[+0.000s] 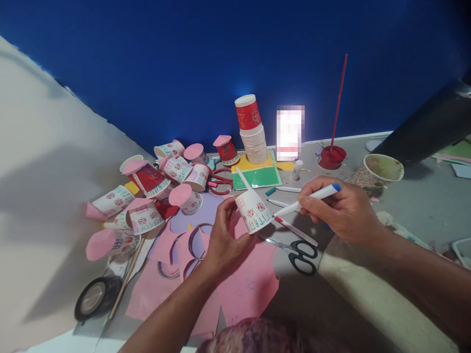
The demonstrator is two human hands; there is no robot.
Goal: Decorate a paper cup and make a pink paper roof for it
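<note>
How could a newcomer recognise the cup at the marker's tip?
Before the blue wall stands a tall cup stack. Nearer the camera, the left hand holds a white cup with red motifs. It is the only cup in a hand.

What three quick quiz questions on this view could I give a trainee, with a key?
1. Which hand holds the blue-ended marker?
2. True or false: the left hand is holding the black-handled scissors.
3. What is the main colour of the top cup on the tall stack? A) green B) red C) purple

Key:
1. The right hand.
2. False: the left hand holds a white cup.
3. B
</note>
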